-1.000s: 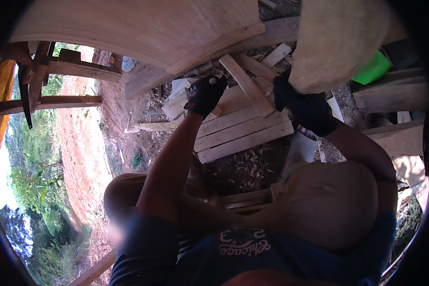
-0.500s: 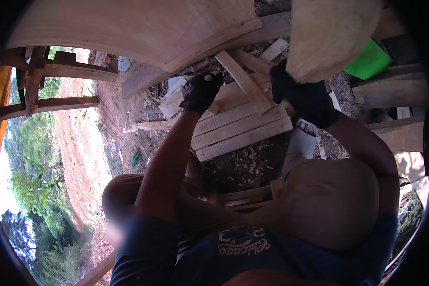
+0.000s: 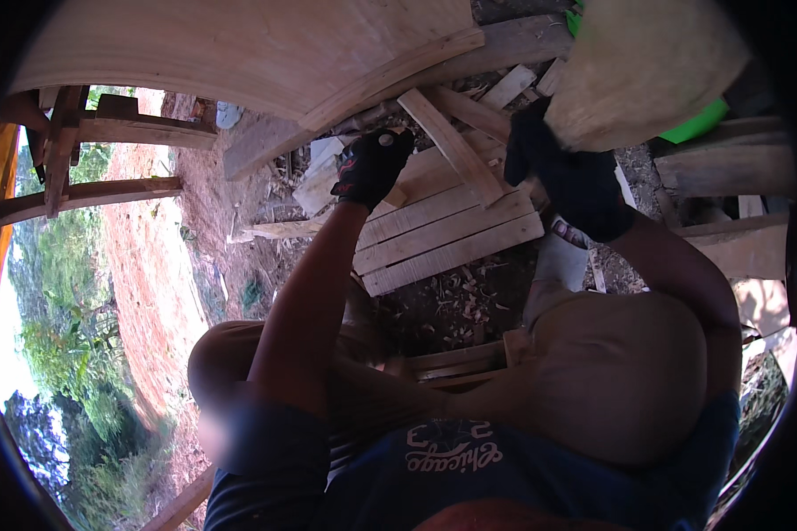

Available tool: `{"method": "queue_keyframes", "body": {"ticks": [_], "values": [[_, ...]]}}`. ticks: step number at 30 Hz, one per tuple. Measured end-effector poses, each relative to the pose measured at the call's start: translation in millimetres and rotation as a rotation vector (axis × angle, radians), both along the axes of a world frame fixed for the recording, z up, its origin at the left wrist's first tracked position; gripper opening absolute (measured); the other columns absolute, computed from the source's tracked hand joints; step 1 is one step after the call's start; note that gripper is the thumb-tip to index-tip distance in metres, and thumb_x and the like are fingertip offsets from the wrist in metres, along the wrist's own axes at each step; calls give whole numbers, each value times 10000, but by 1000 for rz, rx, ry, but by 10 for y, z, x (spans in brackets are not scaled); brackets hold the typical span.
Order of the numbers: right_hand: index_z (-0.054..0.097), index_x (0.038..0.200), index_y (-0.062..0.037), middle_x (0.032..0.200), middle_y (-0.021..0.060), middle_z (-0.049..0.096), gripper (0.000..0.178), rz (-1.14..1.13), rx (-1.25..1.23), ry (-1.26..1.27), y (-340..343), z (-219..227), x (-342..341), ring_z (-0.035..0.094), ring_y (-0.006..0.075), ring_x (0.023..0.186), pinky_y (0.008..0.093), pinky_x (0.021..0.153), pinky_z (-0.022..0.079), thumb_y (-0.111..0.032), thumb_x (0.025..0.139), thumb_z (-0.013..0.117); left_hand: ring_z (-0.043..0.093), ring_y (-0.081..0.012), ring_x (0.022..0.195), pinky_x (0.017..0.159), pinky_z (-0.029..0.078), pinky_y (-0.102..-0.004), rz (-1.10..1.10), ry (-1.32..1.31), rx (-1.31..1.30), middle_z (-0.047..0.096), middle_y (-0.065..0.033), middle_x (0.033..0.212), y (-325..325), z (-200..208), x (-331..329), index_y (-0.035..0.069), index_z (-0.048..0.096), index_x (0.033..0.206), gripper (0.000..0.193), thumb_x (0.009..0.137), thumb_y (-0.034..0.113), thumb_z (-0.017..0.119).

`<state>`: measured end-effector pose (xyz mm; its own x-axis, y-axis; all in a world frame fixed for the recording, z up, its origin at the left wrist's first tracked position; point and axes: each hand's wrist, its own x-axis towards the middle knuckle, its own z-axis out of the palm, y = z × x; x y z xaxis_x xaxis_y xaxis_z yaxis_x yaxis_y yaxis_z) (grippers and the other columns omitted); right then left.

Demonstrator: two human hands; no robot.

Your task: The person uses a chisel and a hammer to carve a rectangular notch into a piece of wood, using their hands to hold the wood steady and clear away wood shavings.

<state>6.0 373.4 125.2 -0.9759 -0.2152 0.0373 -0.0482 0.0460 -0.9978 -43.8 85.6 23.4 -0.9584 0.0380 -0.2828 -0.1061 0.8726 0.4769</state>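
My left hand [image 3: 372,170], in a black glove, is closed in a fist round an upright handle [image 3: 385,139]. Only its round, pale end shows above the fist; the rest is hidden. To the right, my gloved right hand [image 3: 584,190] is closed on what looks like a wooden mallet; its handle is hidden. The mallet's big pale head [image 3: 651,75] is raised, blurred and close to the camera. Beneath and between my hands lie several flat wooden slats [image 3: 456,243] side by side. A narrow board [image 3: 452,146] lies slantwise across them.
A broad wooden panel [image 3: 239,53] fills the far left. Wood shavings [image 3: 469,301] litter the ground before my knees. Bright green material [image 3: 695,124] lies partly behind the mallet, near timbers [image 3: 726,173] at the right. A timber frame [image 3: 142,131] stands at the left.
The mallet head has shifted to the right and now covers more of the green material. My right hand has tilted slightly with it. The left fist stays nearly in place.
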Motion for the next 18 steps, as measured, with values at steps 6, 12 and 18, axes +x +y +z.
{"method": "queue_keyframes", "body": {"ticks": [6,12,18], "values": [[754,1244,-92,835,51,743,387,503,928,928,203,-765,22,718,171,706,326,676,572,-409,1051,643,728,-381,1040,897,559,-501,-115,129,-28,775,-190,1032,-244,-433,-56,141,801,1083,458,930,545,649],[779,1020,-40,660,2,691,234,74,42,33,130,492,-271,675,94,624,291,633,546,-246,1053,674,721,-329,874,813,527,-477,11,-43,61,756,-92,824,-15,6,-8,138,778,851,526,970,604,565],[703,1181,-28,764,89,676,308,343,570,-52,121,-482,159,682,193,789,405,852,542,-305,1081,612,730,-391,1007,856,549,-512,-137,242,24,773,-170,991,-249,-403,25,136,802,1023,495,946,580,596]]}}
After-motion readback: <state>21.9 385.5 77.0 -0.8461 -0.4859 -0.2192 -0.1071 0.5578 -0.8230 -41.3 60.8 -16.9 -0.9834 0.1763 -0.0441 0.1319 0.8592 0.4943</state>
